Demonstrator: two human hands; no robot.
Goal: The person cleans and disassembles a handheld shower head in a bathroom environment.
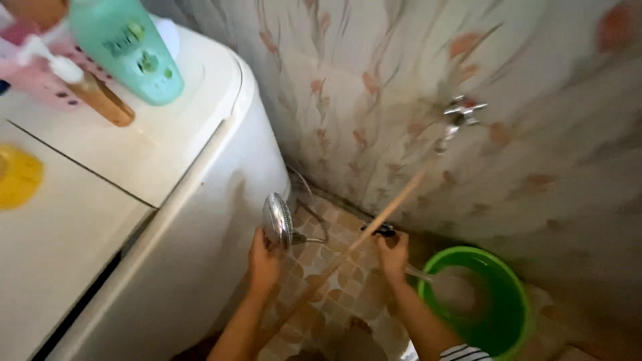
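Beside the white washing machine [200, 220], the left hand [264, 261] is wrapped around a chrome shower head [277, 219], lifting it so its face turns sideways, clear of the tiled floor [334, 294]. The right hand [392, 254], farther from the machine, closes on a small dark fitting [383, 230] where the hose [418, 273] starts, seemingly steadying it. A wooden stick [381, 217] leans between them; beyond sits a green bucket [491, 301] below the wall tap [458, 115].

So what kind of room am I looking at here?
Most likely a bathroom or wash area: a tap on the patterned tiled wall, a green bucket on the tiled floor, and a shower head in the left hand.
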